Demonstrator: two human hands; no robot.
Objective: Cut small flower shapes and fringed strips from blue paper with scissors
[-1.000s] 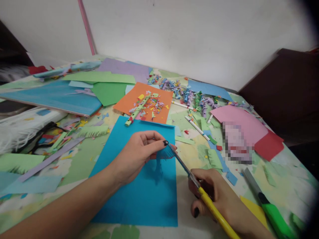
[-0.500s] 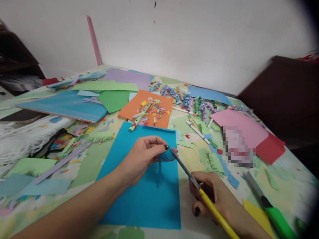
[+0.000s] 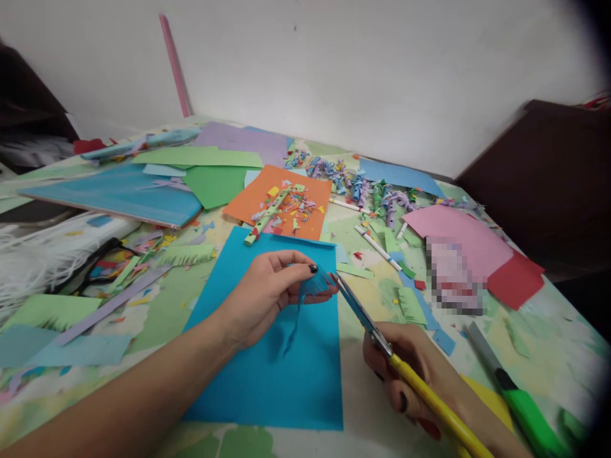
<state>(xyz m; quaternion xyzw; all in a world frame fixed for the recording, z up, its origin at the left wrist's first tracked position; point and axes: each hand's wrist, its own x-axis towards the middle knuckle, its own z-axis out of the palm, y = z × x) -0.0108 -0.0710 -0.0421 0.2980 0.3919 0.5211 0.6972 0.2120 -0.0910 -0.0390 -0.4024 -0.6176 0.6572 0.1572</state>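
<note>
My left hand (image 3: pixel 267 286) pinches a small fringed piece of blue paper (image 3: pixel 316 284) between thumb and fingers, with cut strips dangling below it. My right hand (image 3: pixel 415 362) grips a pair of scissors with yellow handles (image 3: pixel 429 394). The scissor tips are close to the fringe, beside my left fingertips. Under my left hand lies a large blue sheet (image 3: pixel 286 388) with its far edge folded over. A spotted paper roll (image 3: pixel 267 218) rests across that edge and onto an orange sheet (image 3: pixel 243 205) strewn with paper bits.
A green-handled knife (image 3: pixel 529 413) lies at the right, near pink paper (image 3: pixel 458 235) and red paper (image 3: pixel 518 280). Curled paper pieces (image 3: pixel 358 184) line the back. At the left are glasses (image 3: pixel 90 267), white string (image 3: pixel 28 267), a phone (image 3: pixel 38 213) and a blue folder (image 3: pixel 114 197).
The scissors have drawn slightly back to the right from the fringe. The blue fringe has turned in my left fingers, and its long strips now hang lower. The view has shifted a little.
</note>
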